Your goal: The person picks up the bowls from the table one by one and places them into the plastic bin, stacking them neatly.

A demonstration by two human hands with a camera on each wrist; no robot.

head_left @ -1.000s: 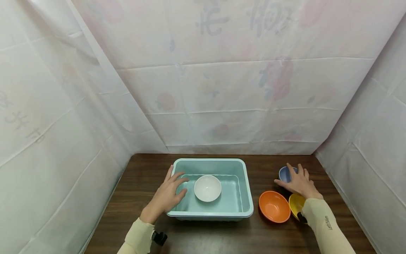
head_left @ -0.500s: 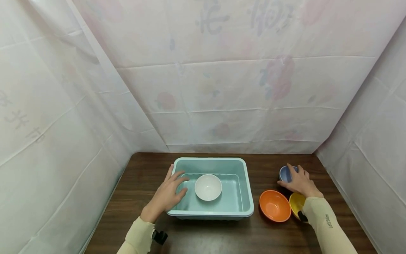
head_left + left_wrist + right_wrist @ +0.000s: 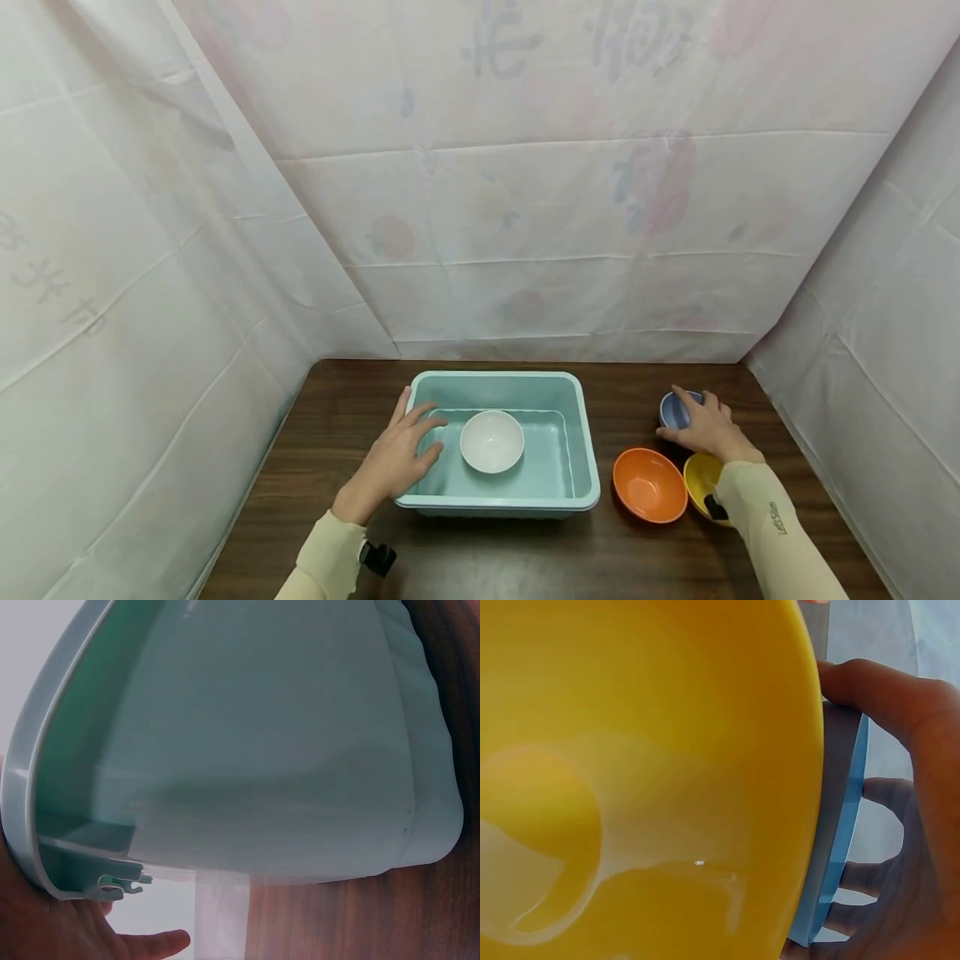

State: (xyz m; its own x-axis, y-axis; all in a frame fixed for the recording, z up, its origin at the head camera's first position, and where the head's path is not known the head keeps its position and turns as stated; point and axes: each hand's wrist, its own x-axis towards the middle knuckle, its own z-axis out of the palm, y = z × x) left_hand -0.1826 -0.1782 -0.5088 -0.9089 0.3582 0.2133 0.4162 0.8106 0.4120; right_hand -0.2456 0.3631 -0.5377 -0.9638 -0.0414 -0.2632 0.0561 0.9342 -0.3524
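A pale green plastic tub (image 3: 510,504) stands on the table with a white bowl (image 3: 492,442) inside. My left hand (image 3: 397,454) is at the tub's left rim, fingers spread over the edge. In the left wrist view its thumb (image 3: 161,943) sticks out straight below the rim. Far to the right, my right hand (image 3: 708,429) grips a small blue bowl (image 3: 672,414), thumb on the near side and fingers over the rim. The right wrist view shows the blue bowl's side (image 3: 832,825) between thumb and fingers, partly hidden behind a yellow bowl (image 3: 705,750).
An orange bowl (image 3: 649,486) sits between the tub and the yellow bowl, which lies partly under the right wrist. The dark wood table (image 3: 300,500) is enclosed by white cloth (image 3: 562,208) at the back and both sides.
The thumb of my right hand has drawn in slightly toward the blue bowl. The left hand, the tub and the other bowls stay where they were.
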